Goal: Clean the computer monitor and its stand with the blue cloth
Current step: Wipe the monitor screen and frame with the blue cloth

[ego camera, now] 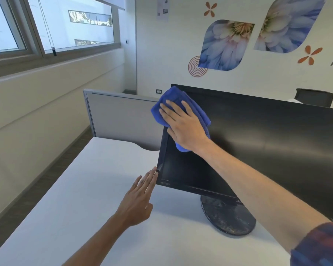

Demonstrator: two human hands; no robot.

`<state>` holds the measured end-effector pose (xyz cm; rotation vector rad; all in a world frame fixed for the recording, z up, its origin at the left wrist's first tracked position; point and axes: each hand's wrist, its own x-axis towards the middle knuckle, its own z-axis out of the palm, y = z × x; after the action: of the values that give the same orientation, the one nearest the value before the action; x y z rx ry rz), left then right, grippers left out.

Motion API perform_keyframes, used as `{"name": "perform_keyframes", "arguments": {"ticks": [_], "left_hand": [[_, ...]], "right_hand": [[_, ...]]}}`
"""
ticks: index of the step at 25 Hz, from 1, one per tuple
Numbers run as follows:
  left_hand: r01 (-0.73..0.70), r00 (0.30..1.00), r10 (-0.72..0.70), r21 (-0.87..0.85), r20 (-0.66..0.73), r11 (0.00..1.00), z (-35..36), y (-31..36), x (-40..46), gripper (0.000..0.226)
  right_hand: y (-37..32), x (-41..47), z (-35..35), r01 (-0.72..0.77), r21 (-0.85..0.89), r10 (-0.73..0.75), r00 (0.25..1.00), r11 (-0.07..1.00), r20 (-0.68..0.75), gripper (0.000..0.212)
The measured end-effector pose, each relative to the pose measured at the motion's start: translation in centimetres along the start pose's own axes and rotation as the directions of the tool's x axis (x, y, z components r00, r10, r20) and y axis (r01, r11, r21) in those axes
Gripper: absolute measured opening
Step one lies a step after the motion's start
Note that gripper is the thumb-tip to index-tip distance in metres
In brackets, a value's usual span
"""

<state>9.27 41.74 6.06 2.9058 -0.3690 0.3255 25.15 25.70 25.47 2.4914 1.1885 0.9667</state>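
The right hand point(182, 124), a flat open grip, presses the soft, light blue cloth point(173, 104) to the monitor point(267, 135) at its ten o'clock corner. The left hand point(136, 200), fingers straight, touches the eight o'clock edge. On its round stand point(228, 217) on the table point(85, 189) the screen probably tips easily; brace the bezel, not the glass.

White desk point(85, 198) under round monitor stand point(228, 217)

Bright daylight from the window point(52, 25) at left; soft sheen on the monitor point(267, 135); wide-angle edge bending.
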Motion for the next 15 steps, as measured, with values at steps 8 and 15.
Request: {"name": "perform_keyframes", "arguments": {"ticks": [8, 15], "left_hand": [[0.022, 0.988, -0.020, 0.010, -0.150, 1.000, 0.0, -1.1, -1.7, 0.077], [0.075, 0.928, -0.085, -0.042, -0.363, 0.996, -1.2, -1.1, -2.7, 0.047]], "right_hand": [[-7.9, -8.1, 3.9, 0.160, 0.047, -0.165, 0.975, 0.986, 0.148, 0.055], [-11.7, -9.4, 3.7, 0.364, 0.025, -0.351, 0.874, 0.931, 0.337, 0.030]]}}
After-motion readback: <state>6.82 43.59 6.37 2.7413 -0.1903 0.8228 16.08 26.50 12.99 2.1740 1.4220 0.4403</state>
